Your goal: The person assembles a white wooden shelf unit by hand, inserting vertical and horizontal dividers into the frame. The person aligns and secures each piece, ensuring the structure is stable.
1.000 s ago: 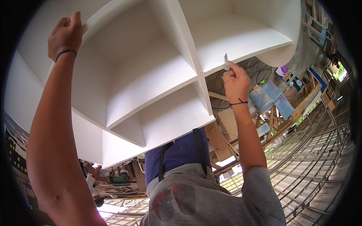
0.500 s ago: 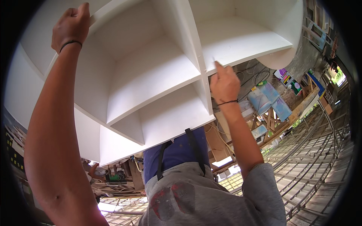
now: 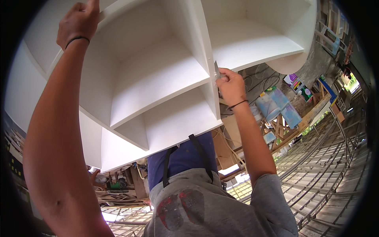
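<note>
A large white shelf unit (image 3: 160, 104) with several open compartments fills the upper middle. My left hand (image 3: 79, 23) is at the upper left, its fingers curled closed on the front edge of a panel; the fingertips are hidden. On the right, my right hand (image 3: 232, 87) pinches a thin grey blade (image 3: 216, 68), whose handle, if any, is hidden by the fingers. The blade lies along the front edge of an upright divider (image 3: 211, 65), close to where the shelves meet it. Small rough marks show on that edge.
Beyond the right forearm stand pale blue-lidded tubs (image 3: 268, 106), printed containers (image 3: 294, 82) and loose cables (image 3: 262, 81). Wood scraps (image 3: 118, 197) lie at the lower left, near part of another person's arm (image 3: 93, 176). A rounded white panel end (image 3: 290, 63) juts out at right.
My right hand has shifted slightly left and down, bringing the blade from the shelf opening against the divider's edge. My left hand has moved a little up and right along the panel.
</note>
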Demonstrator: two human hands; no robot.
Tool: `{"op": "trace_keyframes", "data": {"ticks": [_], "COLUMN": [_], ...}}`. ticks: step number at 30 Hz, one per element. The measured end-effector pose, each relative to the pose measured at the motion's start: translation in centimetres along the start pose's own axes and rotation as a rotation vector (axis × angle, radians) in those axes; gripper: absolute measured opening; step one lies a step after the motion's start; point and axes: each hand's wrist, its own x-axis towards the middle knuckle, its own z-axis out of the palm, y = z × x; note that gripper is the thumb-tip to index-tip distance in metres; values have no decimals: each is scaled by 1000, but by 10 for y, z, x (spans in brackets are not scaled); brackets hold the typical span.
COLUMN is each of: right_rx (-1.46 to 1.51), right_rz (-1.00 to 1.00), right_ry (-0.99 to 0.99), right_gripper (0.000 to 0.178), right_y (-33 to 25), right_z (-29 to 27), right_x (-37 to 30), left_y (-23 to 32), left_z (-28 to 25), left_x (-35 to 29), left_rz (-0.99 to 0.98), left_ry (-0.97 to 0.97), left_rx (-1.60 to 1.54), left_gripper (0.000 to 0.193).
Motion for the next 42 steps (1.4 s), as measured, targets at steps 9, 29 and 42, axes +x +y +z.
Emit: {"op": "trace_keyframes", "data": {"ticks": [9, 29, 42], "right_rx": [-291, -395, -427], "right_rz": [-140, -157, -145], "right_ry": [-6, -116, -86], "right_gripper": [31, 27, 29], "right_y": [-6, -27, -31], "right_z": [2, -12, -17], "right_x": [7, 21, 17], "left_y": [21, 17, 19], "left_z": [-19, -15, -13], "left_x": [-27, -21, -22], "left_rz": [70, 2, 30], "left_ry": [78, 44, 78], "left_rx": [-122, -124, -99], "left_gripper": [40, 38, 38]}}
